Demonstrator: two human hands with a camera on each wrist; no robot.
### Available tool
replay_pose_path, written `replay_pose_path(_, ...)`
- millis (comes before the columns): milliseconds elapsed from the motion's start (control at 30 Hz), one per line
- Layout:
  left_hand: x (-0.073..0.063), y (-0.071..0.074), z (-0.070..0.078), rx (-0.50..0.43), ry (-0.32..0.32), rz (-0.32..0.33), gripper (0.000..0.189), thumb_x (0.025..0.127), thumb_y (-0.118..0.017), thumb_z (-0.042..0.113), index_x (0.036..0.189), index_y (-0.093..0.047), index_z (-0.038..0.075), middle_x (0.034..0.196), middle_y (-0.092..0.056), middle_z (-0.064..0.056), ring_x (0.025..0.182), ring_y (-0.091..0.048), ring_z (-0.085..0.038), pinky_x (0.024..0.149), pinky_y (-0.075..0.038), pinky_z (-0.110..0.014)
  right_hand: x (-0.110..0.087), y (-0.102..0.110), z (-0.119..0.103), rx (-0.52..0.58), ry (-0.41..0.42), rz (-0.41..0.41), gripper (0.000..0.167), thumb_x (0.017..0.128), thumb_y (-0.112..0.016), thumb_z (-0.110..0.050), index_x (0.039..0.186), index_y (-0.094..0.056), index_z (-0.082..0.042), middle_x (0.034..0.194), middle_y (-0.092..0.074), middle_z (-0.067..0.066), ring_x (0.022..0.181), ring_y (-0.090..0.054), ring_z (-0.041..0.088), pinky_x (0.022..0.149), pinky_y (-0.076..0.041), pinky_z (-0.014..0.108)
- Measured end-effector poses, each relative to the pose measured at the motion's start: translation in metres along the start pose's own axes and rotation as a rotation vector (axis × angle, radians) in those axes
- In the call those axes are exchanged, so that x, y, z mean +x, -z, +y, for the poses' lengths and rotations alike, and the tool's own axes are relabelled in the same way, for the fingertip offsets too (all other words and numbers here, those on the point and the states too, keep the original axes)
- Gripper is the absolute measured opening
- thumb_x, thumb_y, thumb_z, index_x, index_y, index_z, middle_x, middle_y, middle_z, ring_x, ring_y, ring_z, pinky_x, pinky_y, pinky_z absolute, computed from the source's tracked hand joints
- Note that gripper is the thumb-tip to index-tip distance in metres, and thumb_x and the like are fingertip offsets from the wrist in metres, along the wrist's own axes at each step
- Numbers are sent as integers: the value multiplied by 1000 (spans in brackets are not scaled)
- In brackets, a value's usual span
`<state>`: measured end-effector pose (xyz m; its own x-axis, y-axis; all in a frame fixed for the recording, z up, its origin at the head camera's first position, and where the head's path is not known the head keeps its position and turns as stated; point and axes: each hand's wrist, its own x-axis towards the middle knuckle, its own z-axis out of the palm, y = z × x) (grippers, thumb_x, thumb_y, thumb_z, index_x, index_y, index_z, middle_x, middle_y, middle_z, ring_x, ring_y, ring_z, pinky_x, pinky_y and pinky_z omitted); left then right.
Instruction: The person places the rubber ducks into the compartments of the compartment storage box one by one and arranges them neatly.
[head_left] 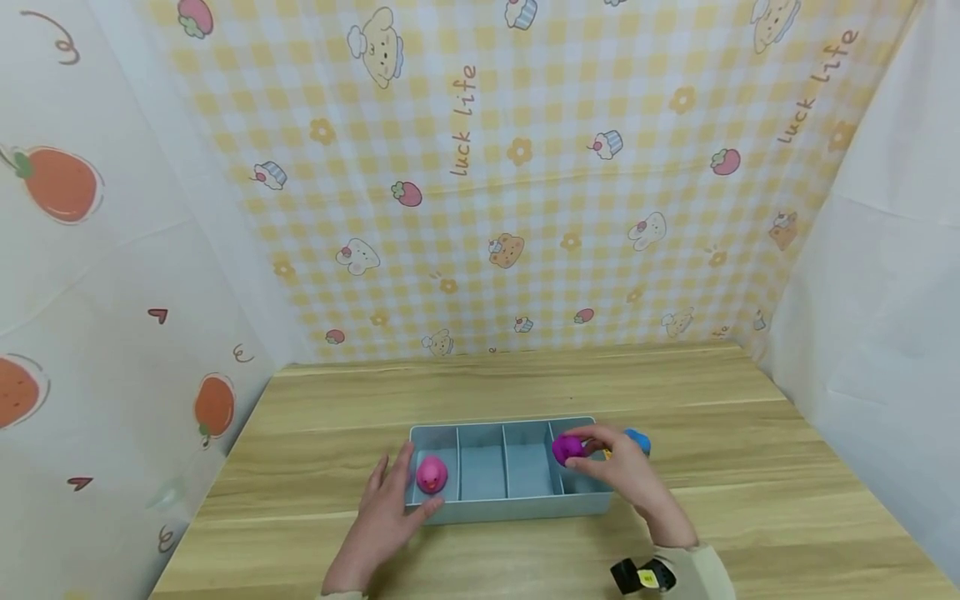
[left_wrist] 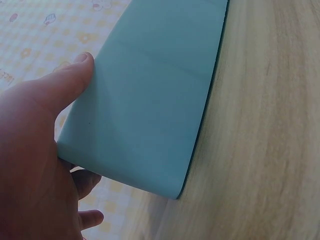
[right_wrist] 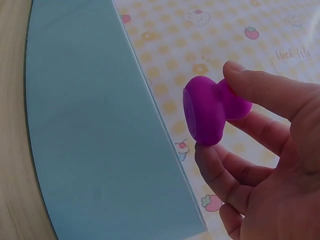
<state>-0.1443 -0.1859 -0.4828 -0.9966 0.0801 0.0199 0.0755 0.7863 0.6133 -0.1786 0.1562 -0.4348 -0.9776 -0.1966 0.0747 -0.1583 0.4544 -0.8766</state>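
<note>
A grey-blue divided box (head_left: 510,510) stands on the wooden table. My left hand (head_left: 386,512) grips its left end, thumb on the front rim and fingers along the end wall. In the left wrist view the thumb lies against the edge of the box wall (left_wrist: 145,100). A pink toy duck (head_left: 431,474) sits in the leftmost compartment. Over the rightmost compartment, near its divider, my right hand (head_left: 626,471) pinches a purple toy duck (right_wrist: 205,110) between thumb and fingers. The right wrist view shows it tipped sideways, its flat base facing left.
A blue object (head_left: 639,440) lies to the right of the box, partly hidden by my right hand; a bit of yellow shows beside it. The table (head_left: 525,387) meets a checked patterned cloth (head_left: 487,292) at the back, with white cloth on both sides.
</note>
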Motion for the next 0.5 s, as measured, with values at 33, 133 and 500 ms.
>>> replay_pose_path(33,0,0,0,-1,-1,0,94,83,-65,54,154,-17,15,153,-35,-12,143,-12,-44,101,-24,-74,1,-1,0,2,0,-3,32,80,-78,-17,109,-69,-10,104,-64,8,91,-56,20,66,-50,24)
replay_pose_path(133,1,1,0,-2,-3,3,94,83,-66,54,154,-18,14,153,-35,-12,143,-12,-45,102,-23,-75,3,-5,-2,12,4,-16,32,80,-77,-18,110,-69,-10,103,-63,9,91,-56,20,67,-50,24)
replay_pose_path(500,0,0,-1,3,-9,11,93,84,-66,52,154,-18,14,153,-35,-12,143,-13,-46,102,-22,-74,11,-18,-6,-24,26,-40,34,80,-78,-22,111,-68,-11,100,-64,6,92,-57,21,72,-50,28)
